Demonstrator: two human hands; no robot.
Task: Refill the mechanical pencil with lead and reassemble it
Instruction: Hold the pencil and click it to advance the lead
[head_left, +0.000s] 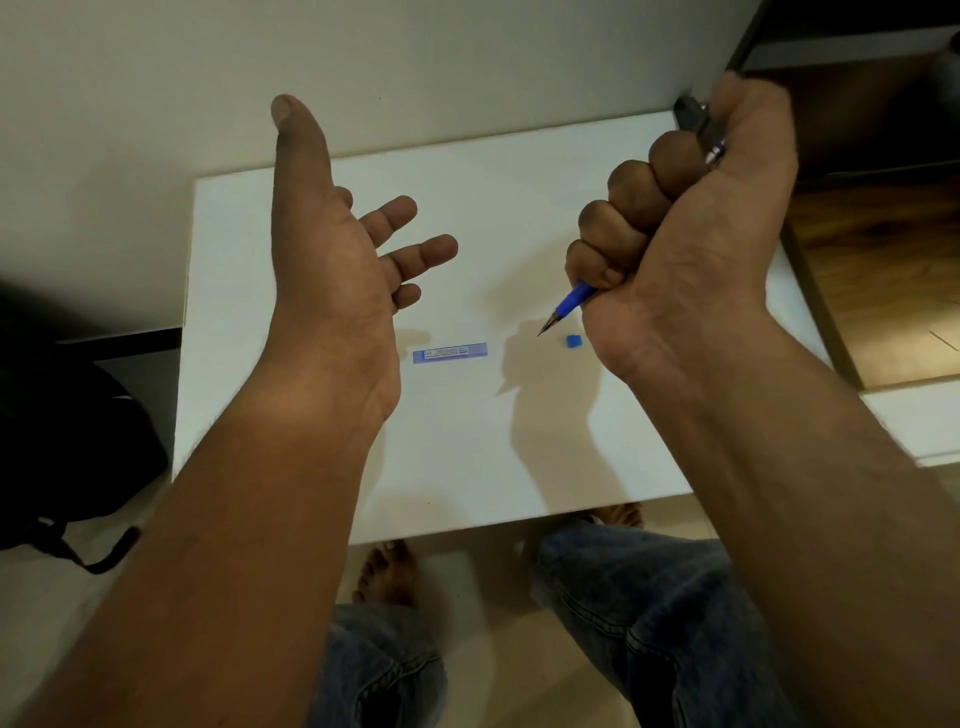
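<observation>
My right hand (685, 223) is a fist around the blue mechanical pencil (571, 301). Its metal tip points down and left, just above the white table (467, 457). The pencil's dark top end with a clip sticks out above my thumb. My left hand (337, 260) is raised over the table's left part, palm turned inward, fingers spread, holding nothing. A flat blue lead case (450, 353) lies on the table between my hands. A small blue cap (573, 341) rests on the table just right of the pencil tip.
The white table stands against a pale wall. A dark bag (67, 441) sits on the floor to the left. A wooden shelf unit (872, 234) is at the right. My legs in jeans and bare feet (387, 571) show below the table's near edge.
</observation>
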